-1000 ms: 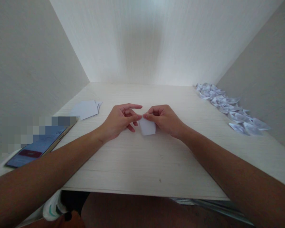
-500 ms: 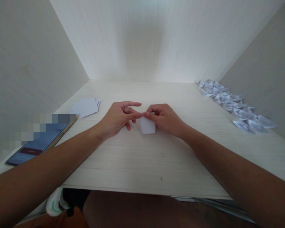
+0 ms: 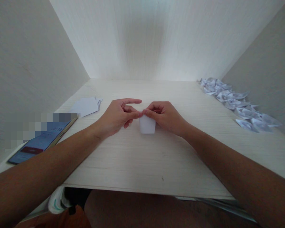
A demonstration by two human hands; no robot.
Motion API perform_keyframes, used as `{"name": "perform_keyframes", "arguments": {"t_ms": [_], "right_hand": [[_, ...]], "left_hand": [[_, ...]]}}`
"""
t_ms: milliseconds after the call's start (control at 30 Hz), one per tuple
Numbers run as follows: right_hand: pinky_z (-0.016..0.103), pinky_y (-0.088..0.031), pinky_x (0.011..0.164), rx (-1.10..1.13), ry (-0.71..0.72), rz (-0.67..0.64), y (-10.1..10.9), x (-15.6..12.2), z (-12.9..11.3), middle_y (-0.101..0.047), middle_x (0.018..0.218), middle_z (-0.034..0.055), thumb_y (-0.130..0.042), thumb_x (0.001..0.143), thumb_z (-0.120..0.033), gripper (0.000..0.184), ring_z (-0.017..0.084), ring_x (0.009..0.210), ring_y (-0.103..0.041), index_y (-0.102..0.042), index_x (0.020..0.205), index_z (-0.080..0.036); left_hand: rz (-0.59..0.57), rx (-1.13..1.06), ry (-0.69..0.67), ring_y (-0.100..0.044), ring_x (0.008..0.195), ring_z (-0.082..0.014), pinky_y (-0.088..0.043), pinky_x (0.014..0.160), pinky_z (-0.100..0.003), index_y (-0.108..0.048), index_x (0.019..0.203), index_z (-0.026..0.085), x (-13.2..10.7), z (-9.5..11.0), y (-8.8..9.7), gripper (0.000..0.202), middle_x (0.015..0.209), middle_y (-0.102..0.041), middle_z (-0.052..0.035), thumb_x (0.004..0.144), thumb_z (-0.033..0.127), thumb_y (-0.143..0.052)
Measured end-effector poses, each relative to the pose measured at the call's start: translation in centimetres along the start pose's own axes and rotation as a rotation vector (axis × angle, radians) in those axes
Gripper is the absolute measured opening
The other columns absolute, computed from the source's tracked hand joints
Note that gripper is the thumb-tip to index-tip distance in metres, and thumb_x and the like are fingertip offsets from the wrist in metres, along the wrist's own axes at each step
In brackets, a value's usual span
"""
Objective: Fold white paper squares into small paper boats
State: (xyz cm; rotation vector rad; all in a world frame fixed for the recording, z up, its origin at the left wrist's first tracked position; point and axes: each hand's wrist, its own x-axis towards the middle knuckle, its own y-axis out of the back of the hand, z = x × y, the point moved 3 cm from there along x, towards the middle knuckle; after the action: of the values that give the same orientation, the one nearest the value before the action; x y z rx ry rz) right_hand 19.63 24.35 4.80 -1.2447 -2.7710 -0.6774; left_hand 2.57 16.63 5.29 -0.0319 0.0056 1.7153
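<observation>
A small folded white paper lies on the pale wooden table at the middle. My left hand pinches its top left edge with thumb and middle finger, index finger stretched out above. My right hand holds the paper's top right edge, fingers curled over it. The fingertips of both hands meet at the paper's top.
A stack of flat white paper sheets lies at the left. A phone with a lit screen rests at the table's left edge. A row of several folded paper pieces runs along the right wall. Walls close in on three sides.
Both hands and the paper stayed at nearly the same spot; the fingertips closed in tighter on the paper's top edge. The view drifted slightly.
</observation>
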Motion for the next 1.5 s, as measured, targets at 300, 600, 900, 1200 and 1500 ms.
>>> {"name": "perform_keyframes", "arguments": {"t_ms": [300,600,900,1200,1500], "right_hand": [[0.030,-0.034,0.060,-0.126,-0.001,0.029,-0.1,-0.3,-0.9,-0.060,0.063,0.0003,-0.064,0.089,-0.032,0.026,0.014,0.064,-0.049,-0.066,0.067,-0.019],[0.031,-0.034,0.059,-0.090,-0.002,0.081,0.4,0.1,-0.1,-0.059,0.062,0.0004,-0.068,0.087,-0.038,0.028,0.014,0.063,-0.048,-0.066,0.067,-0.019],[0.030,-0.037,0.060,-0.053,0.016,0.105,1.1,0.4,0.1,-0.063,0.065,0.0008,-0.070,0.087,-0.042,0.030,0.014,0.063,-0.050,-0.068,0.068,-0.018],[0.027,-0.039,0.054,0.161,-0.012,0.408,5.6,1.3,0.8,-0.061,0.066,-0.0003,-0.081,0.080,-0.037,0.028,0.012,0.061,-0.051,-0.065,0.066,-0.019],[0.025,-0.040,0.049,0.326,-0.182,0.248,4.0,0.7,0.5,-0.060,0.064,-0.0012,-0.085,0.076,-0.034,0.029,0.011,0.057,-0.054,-0.064,0.066,-0.018]], "left_hand": [[-0.069,0.000,0.076,-0.050,0.043,-0.0067,-0.028,0.035,-0.020,-0.074,0.125,0.016,-0.3,-0.6,-0.5,0.054,0.064,-0.064,0.0047,0.074,0.022,-0.092],[-0.140,0.058,0.222,-0.046,0.035,-0.0052,-0.022,0.028,-0.019,-0.072,0.116,0.014,-1.3,0.0,-1.8,0.041,0.063,-0.061,0.0071,0.078,0.007,-0.082],[-0.144,0.034,0.285,-0.050,0.035,-0.0073,-0.027,0.029,-0.019,-0.064,0.134,0.011,-1.0,-0.2,-1.5,0.062,0.063,-0.065,0.0065,0.075,0.005,-0.085],[-0.278,0.124,0.173,-0.060,0.046,-0.0134,-0.047,0.034,-0.021,-0.058,0.147,0.014,-1.2,-0.9,-1.5,0.079,0.066,-0.068,0.0044,0.073,0.013,-0.085],[-0.102,0.539,-0.577,-0.074,0.074,-0.0127,-0.059,0.053,-0.017,-0.074,0.137,0.023,-0.5,-0.4,-0.5,0.051,0.115,-0.082,-0.0083,0.087,0.023,-0.082]]}}
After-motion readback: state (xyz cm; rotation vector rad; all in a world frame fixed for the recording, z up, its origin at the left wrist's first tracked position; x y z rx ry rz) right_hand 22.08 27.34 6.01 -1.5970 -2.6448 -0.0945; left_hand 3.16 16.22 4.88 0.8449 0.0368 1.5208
